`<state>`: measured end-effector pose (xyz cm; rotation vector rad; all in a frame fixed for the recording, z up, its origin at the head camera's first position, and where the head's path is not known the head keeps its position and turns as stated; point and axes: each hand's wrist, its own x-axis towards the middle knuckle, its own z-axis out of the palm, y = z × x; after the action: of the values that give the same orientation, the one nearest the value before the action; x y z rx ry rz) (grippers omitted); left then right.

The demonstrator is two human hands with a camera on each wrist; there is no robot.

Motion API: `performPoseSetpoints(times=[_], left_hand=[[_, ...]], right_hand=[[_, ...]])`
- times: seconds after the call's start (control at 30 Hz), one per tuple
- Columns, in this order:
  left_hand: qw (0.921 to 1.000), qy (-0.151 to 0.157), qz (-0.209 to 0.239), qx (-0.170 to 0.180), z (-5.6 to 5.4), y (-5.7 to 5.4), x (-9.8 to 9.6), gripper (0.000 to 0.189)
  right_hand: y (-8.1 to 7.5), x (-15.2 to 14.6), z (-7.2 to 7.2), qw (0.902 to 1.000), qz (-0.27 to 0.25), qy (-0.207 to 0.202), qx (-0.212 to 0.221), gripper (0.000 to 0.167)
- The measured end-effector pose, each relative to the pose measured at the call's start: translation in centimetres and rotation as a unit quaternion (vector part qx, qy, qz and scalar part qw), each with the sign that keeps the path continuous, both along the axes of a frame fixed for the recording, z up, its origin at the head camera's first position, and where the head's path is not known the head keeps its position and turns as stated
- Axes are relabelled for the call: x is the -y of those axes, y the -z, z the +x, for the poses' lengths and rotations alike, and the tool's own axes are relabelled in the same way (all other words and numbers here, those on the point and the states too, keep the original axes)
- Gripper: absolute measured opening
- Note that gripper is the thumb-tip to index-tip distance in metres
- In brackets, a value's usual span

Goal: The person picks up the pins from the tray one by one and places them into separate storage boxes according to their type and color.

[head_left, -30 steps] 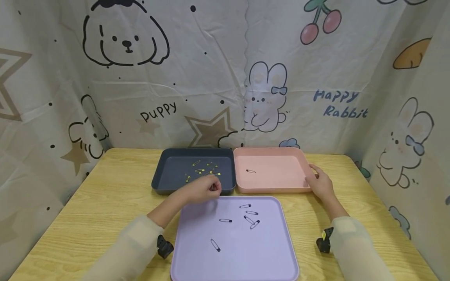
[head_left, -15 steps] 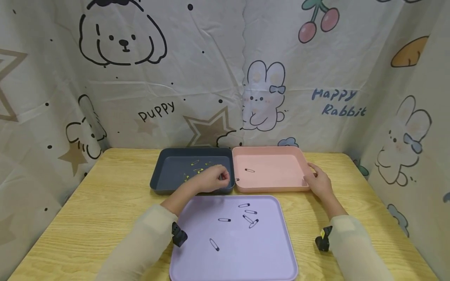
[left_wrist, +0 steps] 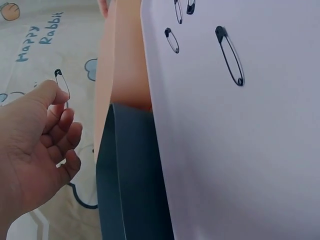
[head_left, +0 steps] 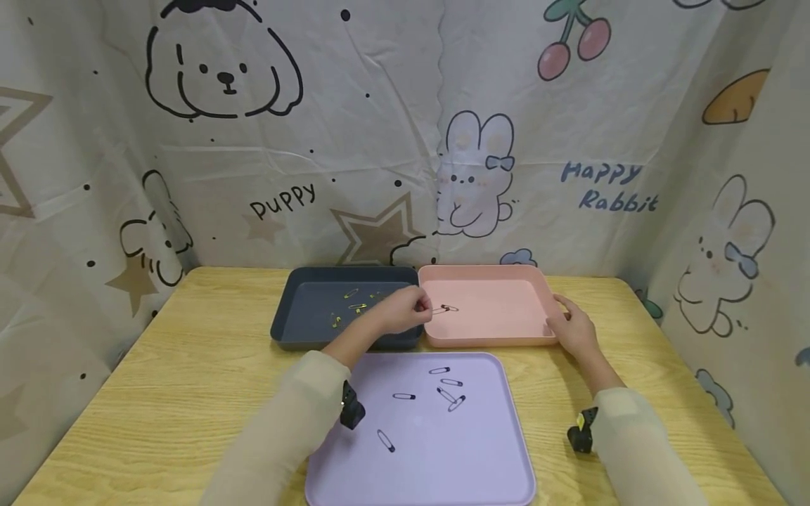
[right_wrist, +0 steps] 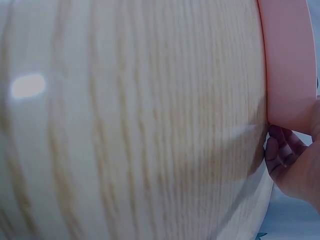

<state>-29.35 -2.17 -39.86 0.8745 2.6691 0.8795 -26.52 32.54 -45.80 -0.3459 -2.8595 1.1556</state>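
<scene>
My left hand (head_left: 400,310) pinches a black-headed safety pin (left_wrist: 62,83) between thumb and forefinger, its other fingers loosely bent. It reaches over the dark tray (head_left: 287,342) to the left edge of the pink tray (head_left: 493,341). In the head view the held pin overlaps another safety pin (head_left: 451,308) lying in the pink tray; whether they touch I cannot tell. My right hand (head_left: 577,332) grips the pink tray's right side, thumb over the rim and fingers outside. Several yellow safety pins (head_left: 357,306) lie in the dark tray, partly hidden by my left hand.
A lavender tray (head_left: 468,464) sits nearest on the wooden table (head_left: 158,393), with several black-headed safety pins (head_left: 403,396) spread over it. The dark and pink trays stand side by side behind it. A printed curtain (head_left: 354,140) hangs behind the table.
My left hand has moved right from above the dark tray to the pink tray's left edge, bringing the pinched safety pin over it. My right hand stays on the pink tray.
</scene>
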Motion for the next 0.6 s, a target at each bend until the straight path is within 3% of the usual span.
performPoseSetpoints(times=[0.37,0.6], left_hand=[[0.9997,-0.016,0.002,0.019,-1.1,0.7,-2.0,0.009],[0.9997,0.001,0.014,0.02,-2.9,1.9,-3.2,0.008]], right_hand=[[0.1,-0.2,0.1,0.9999,0.004,-0.01,-0.01,0.058],[0.0,-0.2,0.0,0.9999,0.008,-0.008,-0.011,0.058]])
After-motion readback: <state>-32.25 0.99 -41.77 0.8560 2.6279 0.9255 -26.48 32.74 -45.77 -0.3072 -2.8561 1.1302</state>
